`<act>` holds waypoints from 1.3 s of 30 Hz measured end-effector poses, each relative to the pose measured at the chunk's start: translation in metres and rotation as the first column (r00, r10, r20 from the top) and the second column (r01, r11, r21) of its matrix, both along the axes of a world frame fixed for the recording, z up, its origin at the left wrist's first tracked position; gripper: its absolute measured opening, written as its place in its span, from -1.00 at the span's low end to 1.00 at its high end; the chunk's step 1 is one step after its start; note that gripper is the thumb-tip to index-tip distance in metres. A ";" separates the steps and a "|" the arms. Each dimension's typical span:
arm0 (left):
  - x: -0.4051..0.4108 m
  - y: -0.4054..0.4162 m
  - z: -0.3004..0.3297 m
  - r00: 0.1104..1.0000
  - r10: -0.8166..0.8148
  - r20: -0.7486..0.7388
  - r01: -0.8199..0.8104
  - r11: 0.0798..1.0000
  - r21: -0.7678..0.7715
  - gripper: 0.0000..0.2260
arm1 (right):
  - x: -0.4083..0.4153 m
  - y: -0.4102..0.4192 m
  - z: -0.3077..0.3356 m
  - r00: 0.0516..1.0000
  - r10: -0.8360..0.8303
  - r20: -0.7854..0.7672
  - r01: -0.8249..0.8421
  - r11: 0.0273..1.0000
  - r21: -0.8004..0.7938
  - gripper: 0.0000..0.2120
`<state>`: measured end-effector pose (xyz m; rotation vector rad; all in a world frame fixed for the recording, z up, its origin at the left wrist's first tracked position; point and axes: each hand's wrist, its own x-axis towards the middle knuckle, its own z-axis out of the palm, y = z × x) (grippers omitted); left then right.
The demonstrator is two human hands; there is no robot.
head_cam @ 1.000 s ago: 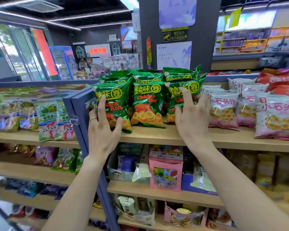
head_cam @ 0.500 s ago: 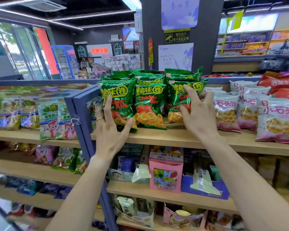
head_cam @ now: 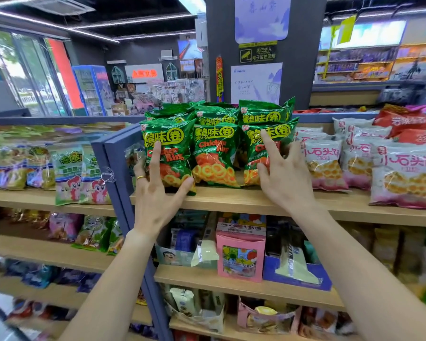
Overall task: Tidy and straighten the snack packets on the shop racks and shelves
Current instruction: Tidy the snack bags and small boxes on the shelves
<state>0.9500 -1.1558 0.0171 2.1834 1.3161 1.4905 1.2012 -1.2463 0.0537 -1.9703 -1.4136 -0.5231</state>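
Both hands, fingers straight and spread, touch shiny green foil snack packets on the wooden shelf: left hand on the leftmost, right hand on the rightmost.

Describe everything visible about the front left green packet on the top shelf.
The left green packet is a glossy foil bag with yellow characters, red "Chicken Ring" lettering and pictured rings. It stands upright at the wooden shelf edge, beside the blue frame, first in a front row of three, with more stacked behind. The left hand touches its face with straight fingers, thumb at its lower right corner.
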 end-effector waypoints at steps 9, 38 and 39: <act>-0.005 -0.001 -0.001 1.000 0.005 -0.006 -0.005 1.000 0.002 -0.04 | -0.001 -0.008 -0.006 0.999 0.007 -0.053 -0.008 1.000 -0.013 -0.13; 0.002 -0.017 -0.006 0.981 0.152 -0.122 -0.078 0.881 0.466 -0.16 | -0.008 -0.060 -0.033 0.999 0.002 0.034 -0.008 0.984 0.176 -0.29; 0.010 -0.025 -0.006 0.980 0.137 -0.147 -0.045 0.862 0.506 -0.20 | -0.004 -0.068 -0.036 1.000 -0.008 0.025 0.003 0.981 0.195 -0.31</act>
